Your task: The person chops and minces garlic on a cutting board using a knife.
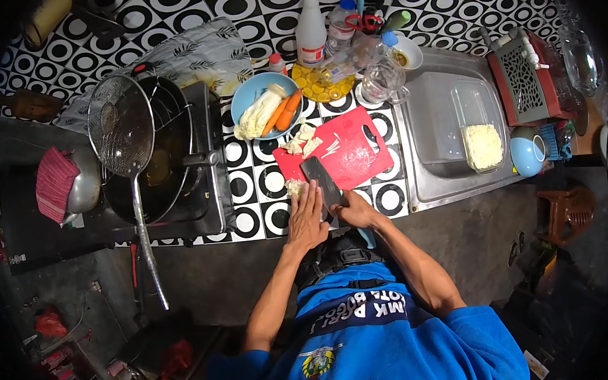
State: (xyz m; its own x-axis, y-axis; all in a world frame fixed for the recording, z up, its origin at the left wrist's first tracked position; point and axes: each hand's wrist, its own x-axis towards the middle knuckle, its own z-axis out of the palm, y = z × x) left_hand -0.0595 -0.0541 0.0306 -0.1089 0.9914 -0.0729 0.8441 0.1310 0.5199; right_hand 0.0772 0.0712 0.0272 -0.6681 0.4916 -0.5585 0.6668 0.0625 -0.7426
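Observation:
My right hand (357, 210) is closed round the handle of a kitchen knife (322, 182), its broad dark blade pointing up and left over the near-left part of a red cutting board (357, 153). Beside the blade, my left hand (308, 217) has its fingers stretched out, and its fingertips are close to or touching the blade. Pale chopped pieces (294, 186) lie just past those fingertips. More cream-coloured chunks (305, 138) and a few thin strips sit on the board's far left. Behind it, a blue plate (244, 105) holds carrots (289, 114) and a pale leafy vegetable (261, 112).
At left, a strainer (120, 124) rests over a wok (158, 191) on the stove. Bottles (311, 35) and a glass mug (382, 80) stand behind the board. Right of it, a sink (424, 184) holds a clear container (450, 100) with pale shredded food (482, 146), near a blue bowl (527, 152).

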